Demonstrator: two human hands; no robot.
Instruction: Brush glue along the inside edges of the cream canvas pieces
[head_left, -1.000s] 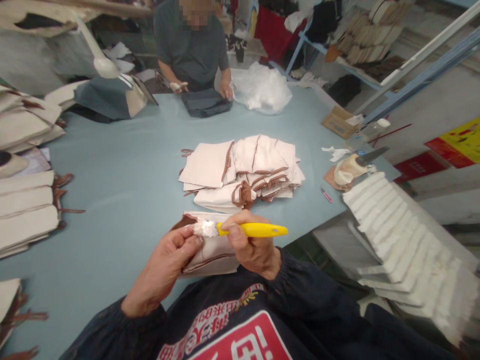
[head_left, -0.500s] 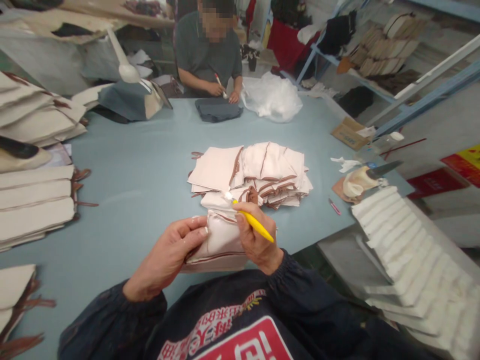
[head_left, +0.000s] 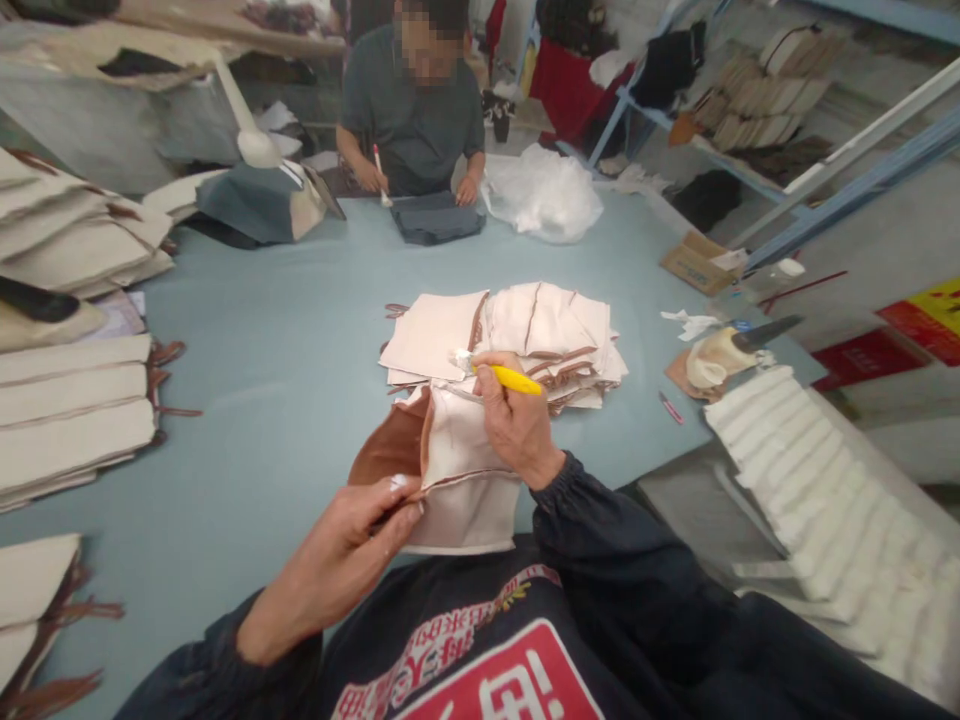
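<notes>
Two hands, one yellow-handled brush (head_left: 513, 379).

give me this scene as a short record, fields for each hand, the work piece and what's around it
left hand: fingers pinching the edge of the work piece
right hand: holding a yellow-handled brush
work piece: pale outside, brown inside
beyond it: pile of pale pieces
across table: a person holding another brush, dark folded piece in front

Between the left hand (head_left: 341, 550) and right hand (head_left: 521, 425) is a pouch (head_left: 459, 440), beyond it a pile (head_left: 435, 335) on the table (head_left: 262, 400), farther back a plastic bag (head_left: 544, 195), farther left a layered stack (head_left: 75, 420).
</notes>
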